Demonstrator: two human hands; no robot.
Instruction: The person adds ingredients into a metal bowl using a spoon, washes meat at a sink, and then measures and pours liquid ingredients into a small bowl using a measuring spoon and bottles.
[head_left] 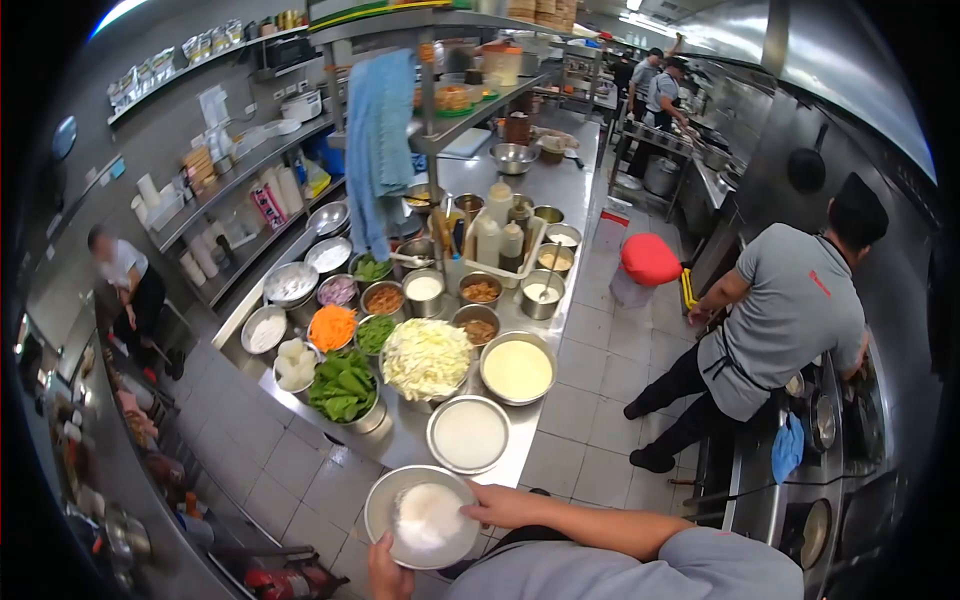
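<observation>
A metal bowl with a mound of white powder or grains is held low in front of my body, just off the table's near edge. My left hand grips its near-left rim. On the opposite side, my right hand has its thumb and fingers closed on the rim. Just beyond the bowl, on the table, stands a round pan of white contents. Behind that are a bowl of pale yellow liquid and a heap of shredded cabbage. Leafy greens lie to the left.
The steel table carries several more containers, including shredded carrot and a bin of squeeze bottles. Blue towels hang from the shelf post. At right, a person in grey works at the stove. A red-lidded bin stands on the floor.
</observation>
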